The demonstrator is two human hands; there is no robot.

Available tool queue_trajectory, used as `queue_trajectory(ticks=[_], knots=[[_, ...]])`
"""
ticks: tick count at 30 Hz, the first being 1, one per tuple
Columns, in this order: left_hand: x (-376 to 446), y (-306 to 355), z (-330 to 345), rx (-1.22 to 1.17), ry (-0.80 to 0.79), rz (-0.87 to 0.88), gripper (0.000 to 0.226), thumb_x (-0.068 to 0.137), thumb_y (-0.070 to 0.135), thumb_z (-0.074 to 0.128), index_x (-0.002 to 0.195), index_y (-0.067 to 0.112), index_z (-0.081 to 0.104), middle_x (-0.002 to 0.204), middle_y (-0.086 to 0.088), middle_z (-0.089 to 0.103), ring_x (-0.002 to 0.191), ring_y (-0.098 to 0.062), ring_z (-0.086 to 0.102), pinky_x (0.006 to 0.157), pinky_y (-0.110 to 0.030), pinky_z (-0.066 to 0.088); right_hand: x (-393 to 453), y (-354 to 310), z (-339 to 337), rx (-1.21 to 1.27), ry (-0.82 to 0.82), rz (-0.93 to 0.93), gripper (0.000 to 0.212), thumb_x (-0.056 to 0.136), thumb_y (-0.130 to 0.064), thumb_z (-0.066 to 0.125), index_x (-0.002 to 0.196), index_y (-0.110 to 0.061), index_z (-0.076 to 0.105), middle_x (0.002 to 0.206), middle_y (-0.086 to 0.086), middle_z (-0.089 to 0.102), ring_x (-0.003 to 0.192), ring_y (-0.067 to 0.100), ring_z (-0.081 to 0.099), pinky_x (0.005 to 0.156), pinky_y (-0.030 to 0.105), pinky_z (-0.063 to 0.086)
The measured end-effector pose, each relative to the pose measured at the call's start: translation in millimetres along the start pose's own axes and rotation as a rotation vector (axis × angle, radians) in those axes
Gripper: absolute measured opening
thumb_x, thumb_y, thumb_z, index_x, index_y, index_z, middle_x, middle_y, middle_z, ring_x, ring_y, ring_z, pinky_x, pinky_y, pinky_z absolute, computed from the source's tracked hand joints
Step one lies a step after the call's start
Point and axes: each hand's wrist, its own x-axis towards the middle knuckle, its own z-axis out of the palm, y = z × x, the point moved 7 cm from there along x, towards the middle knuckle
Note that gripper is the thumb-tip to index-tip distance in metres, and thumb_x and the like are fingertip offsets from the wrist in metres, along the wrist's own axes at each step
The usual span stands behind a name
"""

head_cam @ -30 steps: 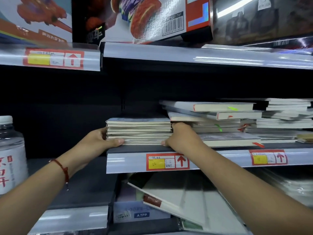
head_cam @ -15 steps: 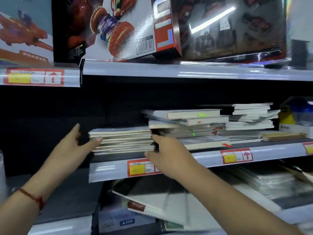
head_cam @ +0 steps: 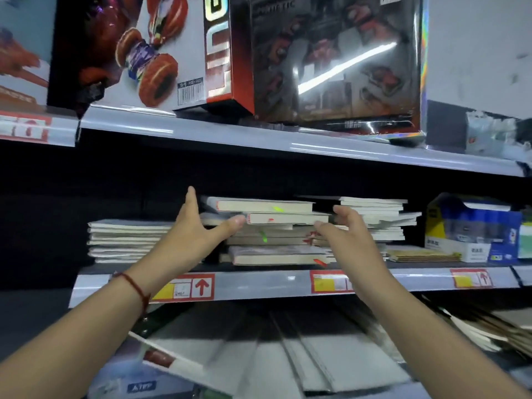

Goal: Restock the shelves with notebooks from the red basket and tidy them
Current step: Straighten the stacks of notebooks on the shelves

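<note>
Notebooks in the crooked middle stack [head_cam: 276, 231], centre frame: I am bracketing them with my left hand [head_cam: 198, 228] and right hand [head_cam: 349, 228], both spread and gripping nothing; pressing evenly inward should square them.

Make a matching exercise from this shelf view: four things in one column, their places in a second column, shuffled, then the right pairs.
Things:
1. left hand
2. right hand
3. blue and yellow box
4. toy car box

Places:
A. far right of the notebook shelf
B. on the shelf above the notebooks
C. at the left side of the middle notebook stack
D. at the right side of the middle notebook stack

Pairs: 1-C, 2-D, 3-A, 4-B
</note>
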Motion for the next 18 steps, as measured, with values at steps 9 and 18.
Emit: queue_trajectory(ticks=[9,18], knots=[[-3,7,17,-0.059,0.104,-0.098,0.136,0.054,0.083,0.061,0.159,0.029,-0.005,0.167,-0.001,0.012,0.151,-0.023,0.021,0.116,-0.044,0.028,47,2,22,-0.079,-0.218,0.06,0.079,0.091,-0.051,0.061,0.155,-0.029,0.021,0.157,-0.001,0.033,0.131,0.02,0.043,0.096,0.034,0.038],[-9,19,30,0.085,0.126,-0.049,0.119,0.073,0.08,0.056,0.157,0.032,-0.013,0.164,0.003,0.012,0.143,-0.022,0.034,0.105,-0.04,0.039,47,6,21,-0.131,-0.178,0.023,0.082,0.089,-0.055,0.063,0.154,-0.027,0.023,0.157,-0.001,0.035,0.139,0.022,0.04,0.101,0.036,0.037]])
